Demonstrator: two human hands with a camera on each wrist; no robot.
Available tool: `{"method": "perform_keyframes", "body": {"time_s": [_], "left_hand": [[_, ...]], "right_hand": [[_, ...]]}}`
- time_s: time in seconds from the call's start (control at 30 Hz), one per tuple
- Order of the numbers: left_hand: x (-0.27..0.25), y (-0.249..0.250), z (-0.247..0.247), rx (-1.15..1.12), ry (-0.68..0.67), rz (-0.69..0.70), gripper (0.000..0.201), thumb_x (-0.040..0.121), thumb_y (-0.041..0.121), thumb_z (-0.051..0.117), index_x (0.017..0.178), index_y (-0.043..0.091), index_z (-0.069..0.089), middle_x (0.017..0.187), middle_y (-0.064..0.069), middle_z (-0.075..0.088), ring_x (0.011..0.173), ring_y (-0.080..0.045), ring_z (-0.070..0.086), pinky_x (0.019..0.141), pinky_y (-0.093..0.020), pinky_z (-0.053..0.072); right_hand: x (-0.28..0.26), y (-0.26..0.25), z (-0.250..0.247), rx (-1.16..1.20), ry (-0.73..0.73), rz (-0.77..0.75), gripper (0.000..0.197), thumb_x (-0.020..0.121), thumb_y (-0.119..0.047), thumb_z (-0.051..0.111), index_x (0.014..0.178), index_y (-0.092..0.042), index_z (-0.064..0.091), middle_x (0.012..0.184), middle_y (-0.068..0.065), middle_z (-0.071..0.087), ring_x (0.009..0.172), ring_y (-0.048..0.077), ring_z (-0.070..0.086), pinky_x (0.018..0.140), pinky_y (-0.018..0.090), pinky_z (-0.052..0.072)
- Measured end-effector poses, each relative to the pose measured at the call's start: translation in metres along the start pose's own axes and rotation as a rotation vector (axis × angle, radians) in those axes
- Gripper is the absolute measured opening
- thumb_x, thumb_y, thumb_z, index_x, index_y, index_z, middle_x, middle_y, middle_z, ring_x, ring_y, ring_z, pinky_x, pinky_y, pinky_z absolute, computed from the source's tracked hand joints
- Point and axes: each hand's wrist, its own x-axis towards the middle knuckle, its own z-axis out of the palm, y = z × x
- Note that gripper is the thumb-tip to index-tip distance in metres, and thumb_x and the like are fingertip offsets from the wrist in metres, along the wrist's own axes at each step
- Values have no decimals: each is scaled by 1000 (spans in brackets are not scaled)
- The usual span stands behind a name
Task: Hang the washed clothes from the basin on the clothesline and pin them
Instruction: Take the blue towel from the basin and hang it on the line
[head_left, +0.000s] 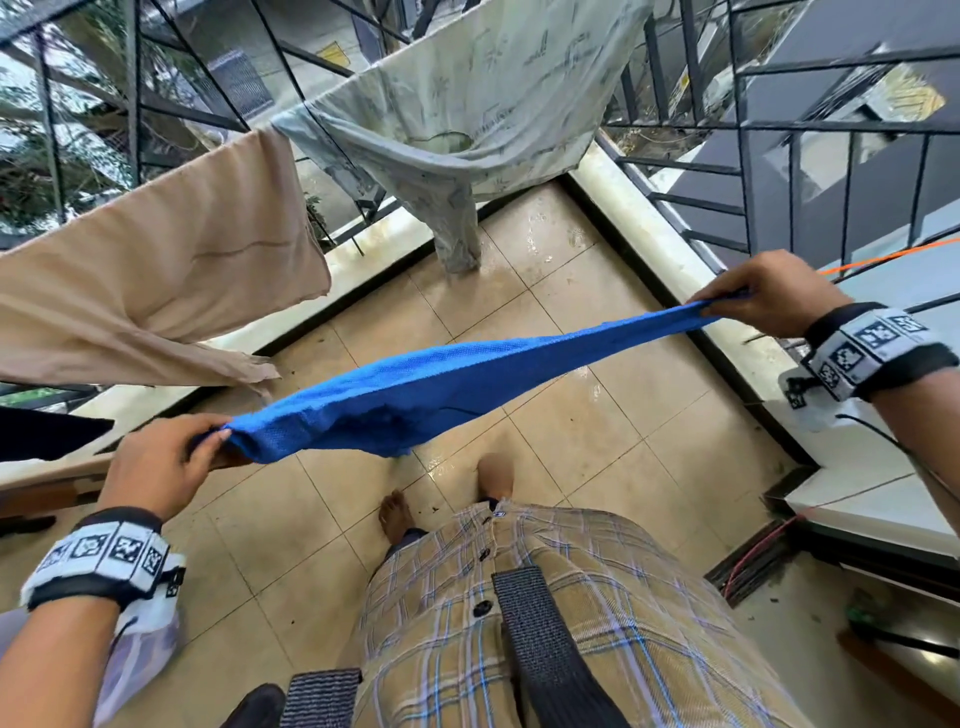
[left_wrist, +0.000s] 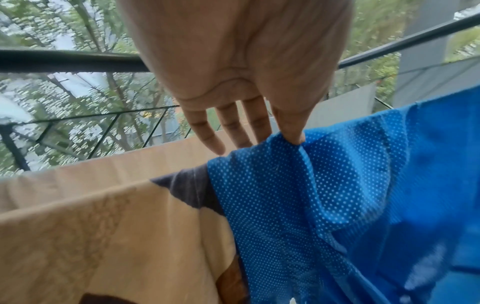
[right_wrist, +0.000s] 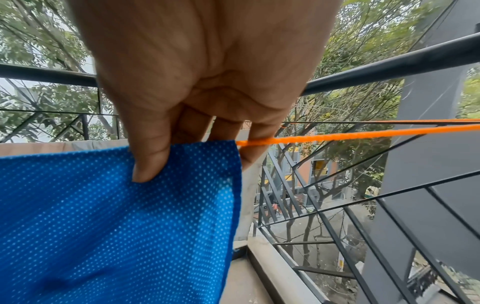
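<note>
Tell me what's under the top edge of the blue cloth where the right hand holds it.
An orange clothesline comes out from behind the corner of the blue cloth, pinched there by the right hand. Under the cloth the line is covered, so its run toward the left hand cannot be seen.

blue mesh garment (head_left: 467, 374) draped over orange clothesline (right_wrist: 363, 134)

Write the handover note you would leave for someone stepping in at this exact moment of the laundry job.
Left hand pinches one end of the blue mesh cloth; right hand pinches the other end at the orange clothesline.
The cloth is stretched between them along the line.
Done: beige cloth and pale printed cloth already hang.
Left: settle the blue cloth on the line and pin it. No pegs or basin are in view.
</note>
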Motion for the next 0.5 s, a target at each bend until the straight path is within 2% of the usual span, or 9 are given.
{"method": "perform_keyframes", "body": {"time_s": [0.07,0.17,0.27,0.33,0.43,0.5], "left_hand": [[-1,-2,6,88,-44,26,25,83,10,76,106,17,74,99,-10,76,89,-36,70,75,-49,52],[1,7,12,116,-110,23,34,80,16,77,112,24,70,104,-6,74,95,-33,68,78,-48,51],[8,24,15,136,-113,41,39,77,20,78,116,22,69,103,-8,73,95,-35,67,78,-47,51],[13,34,15,123,-103,87,39,79,20,77,117,20,69,103,-8,73,94,-35,67,78,-47,51],[18,36,22,96,-93,147,30,85,23,70,115,17,69,104,-8,72,94,-36,67,78,-48,51],[20,33,29,84,-113,149,26,85,17,72,111,14,70,103,-9,73,95,-37,66,78,-49,52]], "right_hand": [[-6,9,-4,-33,16,17,17,80,-14,78,96,-23,80,83,7,76,81,31,69,68,33,47],[-15,18,-14,-84,49,121,19,80,-16,79,97,-24,80,85,10,75,83,35,67,67,31,43],[-20,19,-19,-102,89,262,20,79,-16,78,97,-25,79,89,14,72,88,39,64,70,35,47],[-19,12,-16,-165,95,328,22,79,-15,74,95,-29,78,96,12,72,94,38,64,76,38,50],[-18,-7,-7,-249,102,338,31,77,-15,69,102,-33,75,105,9,71,103,35,63,87,43,49],[-20,-26,5,-224,136,275,36,77,-18,71,110,-31,72,110,7,69,109,35,59,86,43,46]]}}
